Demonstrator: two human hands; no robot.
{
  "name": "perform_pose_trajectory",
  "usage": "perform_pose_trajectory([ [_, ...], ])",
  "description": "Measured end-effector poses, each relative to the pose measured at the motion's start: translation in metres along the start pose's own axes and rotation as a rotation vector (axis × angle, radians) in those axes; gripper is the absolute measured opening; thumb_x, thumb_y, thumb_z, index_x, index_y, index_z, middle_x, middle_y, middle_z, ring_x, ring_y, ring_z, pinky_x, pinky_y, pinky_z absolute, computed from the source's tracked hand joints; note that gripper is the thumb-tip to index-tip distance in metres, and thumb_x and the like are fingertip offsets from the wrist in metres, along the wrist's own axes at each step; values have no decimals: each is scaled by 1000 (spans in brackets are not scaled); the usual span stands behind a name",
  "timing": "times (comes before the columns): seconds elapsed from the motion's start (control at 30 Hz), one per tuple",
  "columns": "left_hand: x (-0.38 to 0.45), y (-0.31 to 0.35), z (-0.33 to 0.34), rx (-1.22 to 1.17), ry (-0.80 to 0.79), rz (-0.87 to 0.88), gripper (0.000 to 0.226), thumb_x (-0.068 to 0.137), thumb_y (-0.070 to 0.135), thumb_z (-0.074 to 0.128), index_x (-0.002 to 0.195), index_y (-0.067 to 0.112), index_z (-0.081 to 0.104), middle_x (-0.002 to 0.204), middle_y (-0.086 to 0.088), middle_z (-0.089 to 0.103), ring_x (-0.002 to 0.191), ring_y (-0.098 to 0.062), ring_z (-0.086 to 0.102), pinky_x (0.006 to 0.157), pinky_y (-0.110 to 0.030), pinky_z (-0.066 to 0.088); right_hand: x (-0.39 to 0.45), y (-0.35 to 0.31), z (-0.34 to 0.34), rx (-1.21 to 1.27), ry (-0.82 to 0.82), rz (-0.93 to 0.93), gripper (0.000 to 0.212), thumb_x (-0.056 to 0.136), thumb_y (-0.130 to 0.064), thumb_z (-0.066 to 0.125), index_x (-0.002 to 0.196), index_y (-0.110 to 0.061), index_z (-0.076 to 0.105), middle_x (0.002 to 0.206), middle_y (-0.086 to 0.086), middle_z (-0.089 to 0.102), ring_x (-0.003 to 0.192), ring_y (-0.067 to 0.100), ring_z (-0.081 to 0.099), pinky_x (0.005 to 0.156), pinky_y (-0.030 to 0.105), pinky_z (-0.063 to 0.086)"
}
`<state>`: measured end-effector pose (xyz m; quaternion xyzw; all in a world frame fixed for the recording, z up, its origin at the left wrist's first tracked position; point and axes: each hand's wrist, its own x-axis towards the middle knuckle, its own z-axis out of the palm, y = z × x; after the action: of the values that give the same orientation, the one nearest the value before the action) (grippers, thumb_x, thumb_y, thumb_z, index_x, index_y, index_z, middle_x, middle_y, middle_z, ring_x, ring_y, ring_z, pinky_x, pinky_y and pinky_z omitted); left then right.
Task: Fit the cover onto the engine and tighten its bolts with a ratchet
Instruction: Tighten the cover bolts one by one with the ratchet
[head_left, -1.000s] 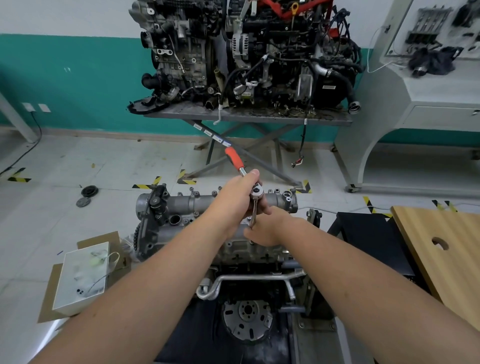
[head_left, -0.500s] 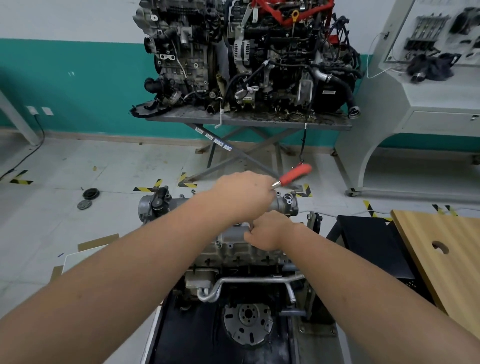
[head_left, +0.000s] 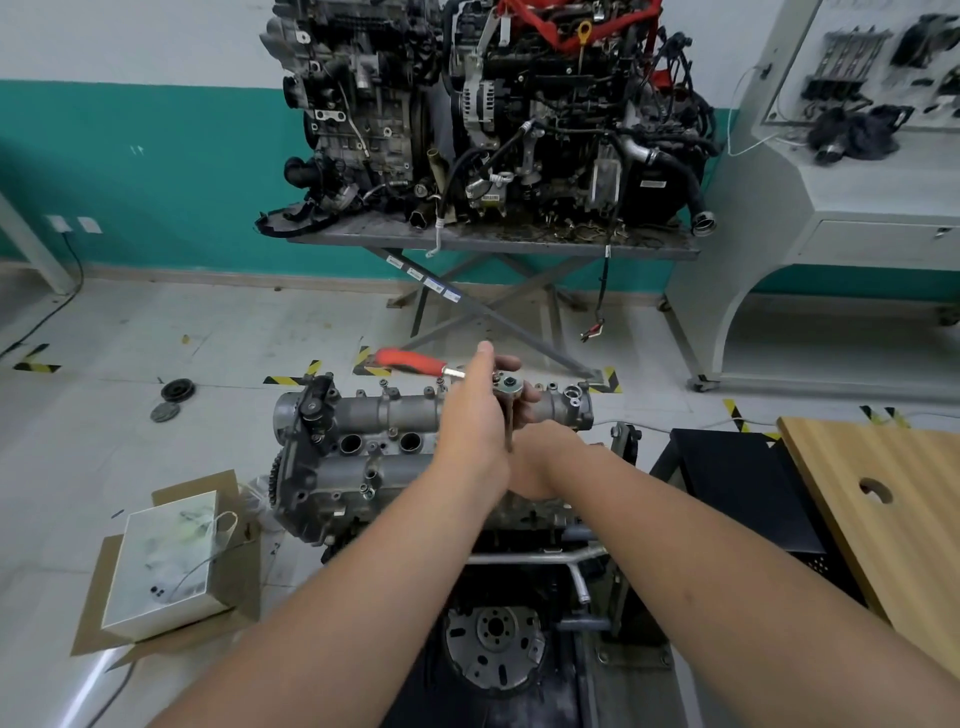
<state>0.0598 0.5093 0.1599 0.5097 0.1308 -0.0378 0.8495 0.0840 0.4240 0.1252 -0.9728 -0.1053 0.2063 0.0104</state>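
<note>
From the head camera, the grey cast-metal engine (head_left: 363, 457) sits low in the middle of the floor on a dark stand, its silver cam cover (head_left: 405, 413) running left to right along the top edge. The left hand (head_left: 475, 415) reaches over that cover, fingers curled round the head of the red-handled steel ratchet (head_left: 415, 362); the handle sticks out to the left, roughly level, above the cover's far edge, with bare floor beyond it. A dark extension bar (head_left: 509, 423) drops from the ratchet head toward the cover. The right hand (head_left: 540, 457) lies just beside and below the left, partly hidden by the left wrist, so I cannot tell how far its fingers are closed or what they hold.

To the left, a white box on brown cardboard (head_left: 161, 561) lies near the engine's side. On the right, a black crate (head_left: 743, 483) and a pale wooden board with a round hole (head_left: 883, 499) crowd that edge. Behind, across open tiled floor, a grey scissor-leg metal table (head_left: 488, 243) carries two larger engines against the teal wall.
</note>
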Motion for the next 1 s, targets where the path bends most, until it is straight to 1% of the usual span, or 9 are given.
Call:
perform_pose_trajectory([
  [0.07, 5, 11, -9, 153, -117, -48, 34, 100, 46, 50, 85, 17, 60, 59, -6, 63, 49, -19, 57, 59, -31, 39, 0, 2, 3, 75, 30, -14, 34, 92, -44, 53, 107, -17, 66, 108, 8, 67, 102, 31, 64, 80, 40, 48],
  [0.23, 4, 31, -25, 345, -347, -130, 26, 103, 35, 49, 94, 11, 50, 61, -9, 60, 52, -26, 58, 52, -28, 47, -3, 2, 4, 159, 18, 21, 40, 87, -46, 54, 115, -20, 64, 114, 7, 65, 107, 31, 62, 87, 41, 48],
  [0.37, -1, 43, -20, 453, -367, -125, 17, 101, 18, 52, 86, 10, 50, 59, -9, 60, 51, -26, 61, 55, -28, 47, -3, 0, 6, 63, 1, -35, 42, 93, -42, 48, 124, -16, 59, 125, 11, 61, 115, 34, 56, 94, 44, 45],
  [0.57, -6, 65, -8, 835, -365, -71, 10, 97, 14, 50, 89, 11, 54, 68, -9, 68, 65, -23, 70, 70, -35, 49, -7, -4, 1, -27, -30, -81, 45, 94, -43, 44, 129, -16, 54, 133, 13, 55, 118, 35, 53, 97, 46, 43],
  [0.67, -3, 74, 5, 1374, -364, 179, 11, 96, 18, 47, 91, 11, 54, 78, -7, 71, 68, -23, 67, 61, -34, 45, -8, -2, 2, -59, -46, -61, 26, 93, -44, 39, 97, -21, 51, 116, 10, 64, 94, 28, 55, 88, 41, 48],
  [0.77, -2, 63, 4, 1959, -337, 736, 25, 104, 42, 41, 88, 23, 47, 83, 5, 55, 72, -19, 51, 66, -34, 35, -8, -3, 2, -64, 16, -62, 32, 95, -39, 35, 102, -16, 57, 122, 9, 63, 108, 30, 57, 94, 43, 48],
  [0.83, -7, 44, -6, 1893, -295, 1157, 33, 100, 48, 49, 85, 21, 59, 81, 5, 50, 77, -21, 51, 73, -34, 35, -7, -6, 5, -118, 120, -116, 39, 99, -31, 32, 126, -16, 56, 129, 6, 57, 115, 27, 53, 96, 39, 44],
  [0.9, -9, 26, -18, 1616, -194, 1377, 45, 93, 52, 57, 71, 13, 62, 79, -2, 57, 76, -25, 55, 71, -36, 41, -10, -6, 10, -69, 147, -165, 40, 103, -25, 35, 140, -16, 46, 128, 3, 50, 118, 20, 48, 91, 27, 31],
  [1.0, -6, 6, -21, 1294, -46, 1224, 53, 90, 55, 50, 76, 5, 64, 94, -9, 62, 85, -29, 56, 74, -41, 46, -8, -3, 13, 495, 117, -62, 40, 104, -14, 45, 142, 0, 43, 143, 11, 50, 114, -4, 54, 88, 7, 35],
])
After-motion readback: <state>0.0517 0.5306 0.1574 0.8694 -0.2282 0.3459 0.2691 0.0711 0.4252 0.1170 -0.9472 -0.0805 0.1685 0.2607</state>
